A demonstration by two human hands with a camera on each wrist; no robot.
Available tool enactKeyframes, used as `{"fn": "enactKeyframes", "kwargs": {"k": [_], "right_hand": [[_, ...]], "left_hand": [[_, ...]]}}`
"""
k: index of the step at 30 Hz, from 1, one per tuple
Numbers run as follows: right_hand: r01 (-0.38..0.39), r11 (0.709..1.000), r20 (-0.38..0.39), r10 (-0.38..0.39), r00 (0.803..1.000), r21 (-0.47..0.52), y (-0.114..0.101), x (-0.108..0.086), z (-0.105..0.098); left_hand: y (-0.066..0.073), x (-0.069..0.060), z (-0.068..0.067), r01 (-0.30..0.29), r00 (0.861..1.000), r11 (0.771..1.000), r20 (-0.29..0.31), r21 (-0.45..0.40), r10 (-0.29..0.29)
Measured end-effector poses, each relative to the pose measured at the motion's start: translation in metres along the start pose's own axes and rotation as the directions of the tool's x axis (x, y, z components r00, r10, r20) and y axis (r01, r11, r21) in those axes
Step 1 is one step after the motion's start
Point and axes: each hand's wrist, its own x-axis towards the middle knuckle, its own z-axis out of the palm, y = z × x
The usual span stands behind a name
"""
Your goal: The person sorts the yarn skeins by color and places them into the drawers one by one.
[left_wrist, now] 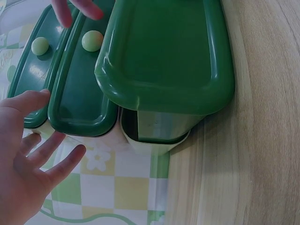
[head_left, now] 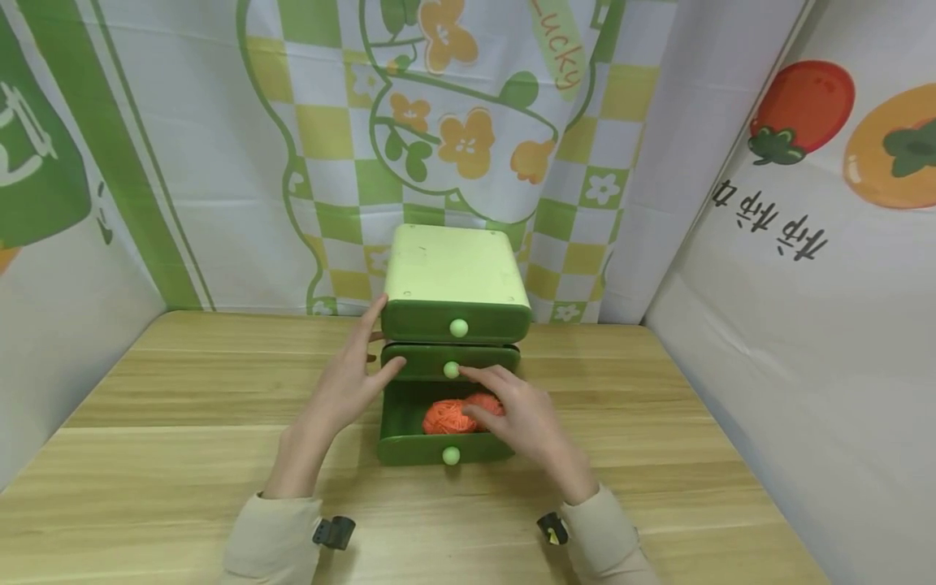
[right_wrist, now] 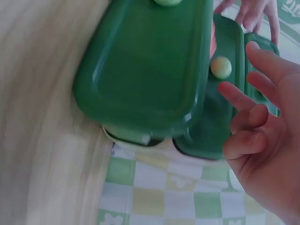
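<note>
A small cabinet of drawers (head_left: 457, 260) with a cream top and green fronts stands on the table. Its bottom drawer (head_left: 409, 448) is pulled out, and bundles of orange yarn (head_left: 446, 418) lie inside. The middle drawer (head_left: 413, 363) and top drawer (head_left: 417, 322) look closed. My left hand (head_left: 332, 390) is at the cabinet's left side, fingers spread and thumb by the drawer fronts. My right hand (head_left: 526, 414), fingers loosely bent, is beside the middle drawer's round knob (head_left: 451, 370). In the right wrist view, a small gap shows between its fingertips and that knob (right_wrist: 221, 68).
The wooden table (head_left: 219, 455) extends to both sides of the cabinet. Behind hangs a checked, flowered curtain (head_left: 336, 130). A printed white sheet (head_left: 797, 301) bounds the right side. Black straps (head_left: 334, 532) sit by the sleeves.
</note>
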Motion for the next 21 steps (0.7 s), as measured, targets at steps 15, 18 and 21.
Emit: {"fn": "enactKeyframes", "kwargs": {"k": [15, 18, 21], "right_hand": [[0.016, 1.0, 0.02, -0.016, 1.0, 0.01, 0.003, 0.0, -0.014], [0.015, 0.999, 0.025, -0.016, 1.0, 0.034, 0.002, 0.0, -0.017], [-0.002, 0.998, 0.038, 0.0, 0.999, 0.066, 0.002, -0.001, -0.02]], "left_hand": [[-0.001, -0.001, 0.001, 0.003, 1.0, 1.0, -0.002, -0.013, -0.003], [0.0, 0.0, 0.001, 0.003, 1.0, 1.0, 0.001, -0.014, -0.002], [0.0, 0.0, 0.0, -0.002, 1.0, 1.0, 0.002, -0.012, 0.002]]}}
